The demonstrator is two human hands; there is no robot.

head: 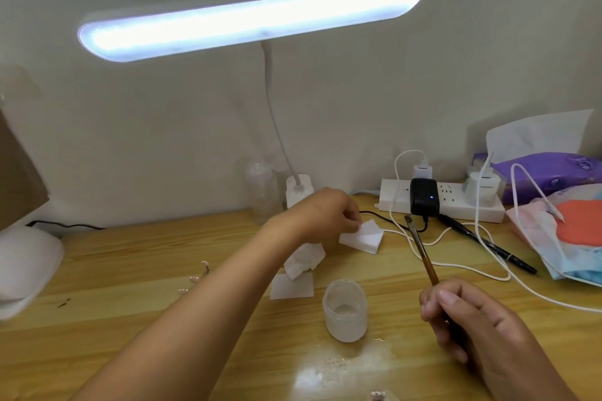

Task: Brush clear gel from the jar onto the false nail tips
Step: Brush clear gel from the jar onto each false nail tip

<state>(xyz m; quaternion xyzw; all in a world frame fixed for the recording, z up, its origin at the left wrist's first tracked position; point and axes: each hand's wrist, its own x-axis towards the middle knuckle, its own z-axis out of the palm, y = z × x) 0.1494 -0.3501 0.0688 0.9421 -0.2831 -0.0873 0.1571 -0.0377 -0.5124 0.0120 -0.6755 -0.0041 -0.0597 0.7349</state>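
Fingers of the left hand (329, 218) pinch a white wipe (361, 235) beyond the open jar (346, 314) on the table (130, 270), while the right hand (472, 322) grips the brush (420, 252), bristles up.

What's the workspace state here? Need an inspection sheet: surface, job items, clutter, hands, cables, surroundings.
Surface: wooden desk, a glare patch near the front edge.
Job's things: open frosted jar upright at centre; brush, bristles up; small nail tips left of the arm, too small to count.
Clutter: stack of white wipes, crumpled wipes, black pen, clear bottle, tissue pack, plastic bags.
Hands: left hand pinches the top wipe; right hand grips the brush handle.
Cables: white cables loop across the desk from the power strip; black adapter, light on.
Surroundings: lit desk lamp overhead, plain wall.
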